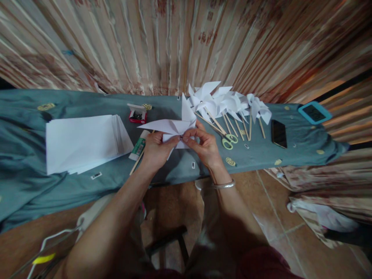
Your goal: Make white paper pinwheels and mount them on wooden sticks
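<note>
A white paper pinwheel [174, 126] without a visible stick is held above the cloth-covered table, its points folded toward the middle. My left hand [157, 149] is closed on its lower left side, thumb near the centre. Thumb and fingers of my right hand [203, 143] pinch close to the same centre; whether a small pin is between them I cannot make out. Beside my left hand lie a green and white glue stick [138, 145] and a thin wooden stick [136, 164]. Scissors with light green handles [228, 141] rest to the right of my right hand.
A stack of white paper [83, 143] lies at left, with an open red box of small dark pieces [138, 114] behind. Several finished pinwheels on sticks [226, 102] lie at the back right. Further right are a black phone [279, 133] and a blue-framed device [315, 112]. A curtain [174, 46] hangs behind.
</note>
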Available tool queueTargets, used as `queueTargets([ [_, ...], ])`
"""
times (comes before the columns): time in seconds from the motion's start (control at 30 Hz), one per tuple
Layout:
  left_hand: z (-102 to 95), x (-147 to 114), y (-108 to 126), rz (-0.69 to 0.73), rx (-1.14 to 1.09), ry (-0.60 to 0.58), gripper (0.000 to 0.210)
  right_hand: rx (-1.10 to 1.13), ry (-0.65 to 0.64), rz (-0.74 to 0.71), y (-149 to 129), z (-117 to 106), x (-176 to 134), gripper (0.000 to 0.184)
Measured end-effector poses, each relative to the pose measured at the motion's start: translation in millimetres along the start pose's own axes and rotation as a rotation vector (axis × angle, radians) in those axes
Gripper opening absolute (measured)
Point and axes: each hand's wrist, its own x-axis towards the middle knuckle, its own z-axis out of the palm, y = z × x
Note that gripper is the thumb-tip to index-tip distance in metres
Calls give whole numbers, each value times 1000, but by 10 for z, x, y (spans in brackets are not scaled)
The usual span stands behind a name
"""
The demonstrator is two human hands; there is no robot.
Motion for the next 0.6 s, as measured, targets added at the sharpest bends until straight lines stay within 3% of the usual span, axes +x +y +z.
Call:
queueTargets([
  [0.23,-21,-1,28,22,34,-18,13,-43,33,25,31,32,-9,8],
  [0.6,-20,5,39,16,-87,-45,21,-111,74,-15,60,56,-29,6],
])
